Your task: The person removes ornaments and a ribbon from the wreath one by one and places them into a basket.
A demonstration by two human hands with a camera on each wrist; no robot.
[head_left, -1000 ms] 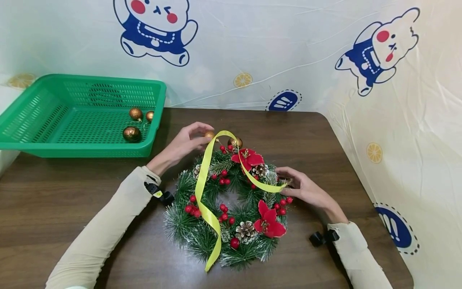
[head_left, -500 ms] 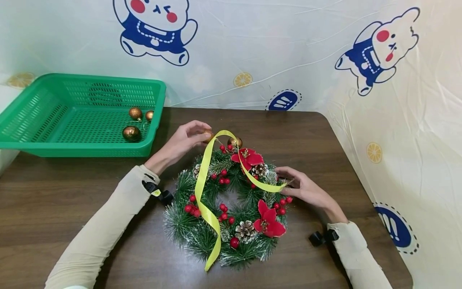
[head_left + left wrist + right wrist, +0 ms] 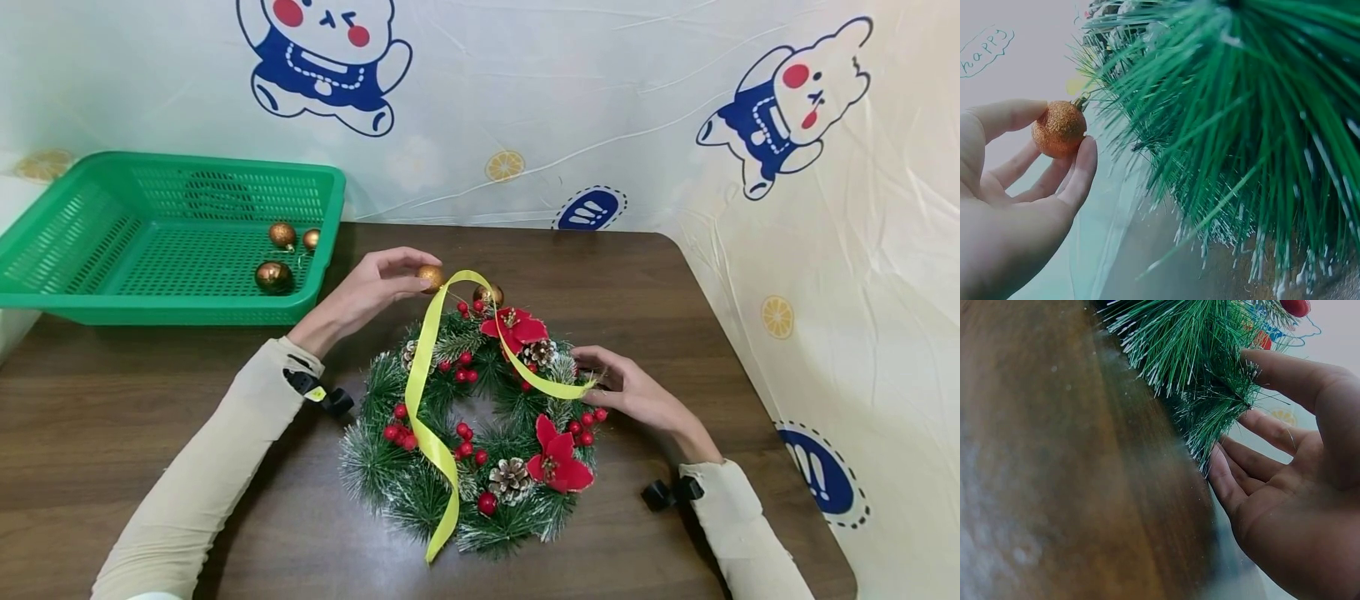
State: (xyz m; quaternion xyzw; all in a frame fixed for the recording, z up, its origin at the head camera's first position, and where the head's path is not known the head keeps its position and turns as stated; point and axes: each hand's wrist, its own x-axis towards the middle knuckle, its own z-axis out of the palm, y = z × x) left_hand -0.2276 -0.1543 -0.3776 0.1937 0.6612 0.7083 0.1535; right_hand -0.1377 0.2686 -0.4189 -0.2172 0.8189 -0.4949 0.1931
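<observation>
Wreath (image 3: 408, 506), flat on the brown table (image 3: 300, 500) and read as a dial with 12 o'clock at its far edge. Yellow ribbon (image 3: 423, 358) draped across, arched at 12, one end beyond the rim between 6 and 7, the other near 3. Gold bauble (image 3: 430, 278) just outside the rim at 11; darker bauble (image 3: 482, 294) at 12, close by, partly behind the ribbon. Green basket (image 3: 165, 312) off toward 10, three further baubles (image 3: 274, 278) inside.

Step in hand, as judged: fitting of the gold bauble to the far rim, beside the darker one. Next move, presumably: a steady pinch, the cap (image 3: 1081, 100) aimed into the greenery and made fast clear of the ribbon, the wreath braced meanwhile from 3. Whether already fastened: impossible to tell.

Left hand (image 3: 367, 292): reaching in from between 10 and 11, gold bauble pinched between thumb and fingertips, spread no wider than the ball, remaining fingers loosely bent; in the left wrist view, cap directed toward the needles. Right hand (image 3: 637, 392): near 3, palm facing the rim, thumb and fingers part-closed round the outer sprigs, near the ribbon's end; firmness of grip not discernible.
</observation>
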